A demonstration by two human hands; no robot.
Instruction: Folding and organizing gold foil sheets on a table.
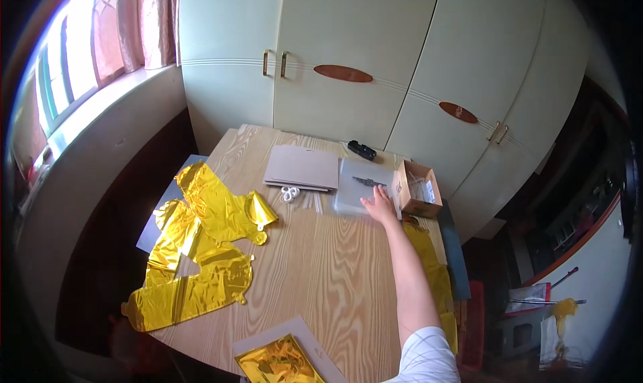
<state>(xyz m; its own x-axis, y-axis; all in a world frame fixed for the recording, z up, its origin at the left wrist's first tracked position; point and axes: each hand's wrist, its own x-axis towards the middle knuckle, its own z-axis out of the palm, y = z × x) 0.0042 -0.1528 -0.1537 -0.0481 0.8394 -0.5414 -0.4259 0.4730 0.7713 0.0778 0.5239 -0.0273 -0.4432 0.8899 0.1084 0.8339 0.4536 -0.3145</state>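
Note:
My right hand (pixel 380 205) reaches across the table, palm down with its fingers spread. It rests at the right part of a stack of clear plastic bags (pixel 351 192) with a dark print. Beside the hand stands a small open cardboard box (pixel 420 192) holding packets. Left of the bags lie greyish-pink cards (pixel 301 167), a small white coil (pixel 289 194) and thin clear straws (pixel 312 202). My left hand is out of the picture.
Crumpled gold foil balloons (pixel 221 269) spread over the table's left side. More gold foil (pixel 435 276) lies beside my right forearm. Folded gold foil (pixel 281 361) rests on a card at the near edge. A black object (pixel 362 150) sits at the back, before pale cupboards (pixel 348 21).

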